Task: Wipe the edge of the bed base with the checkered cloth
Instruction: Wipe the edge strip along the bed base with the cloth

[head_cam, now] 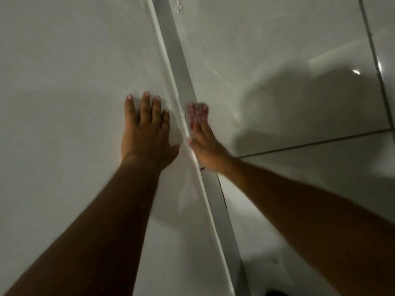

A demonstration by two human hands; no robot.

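The white bed base (64, 103) fills the left half of the head view, and its edge (181, 67) runs as a grey strip from top centre down to the bottom right. My left hand (147, 133) lies flat on the top surface, fingers spread, just left of the edge. My right hand (205, 146) presses against the side of the edge and is blurred by motion. A red and white checkered cloth (195, 113) shows under its fingertips, mostly hidden by the hand.
Glossy white floor tiles (299, 60) with dark grout lines lie to the right of the bed base. Shadows of my arms and head fall across the tiles. A small chipped mark (180, 7) shows near the edge's top end.
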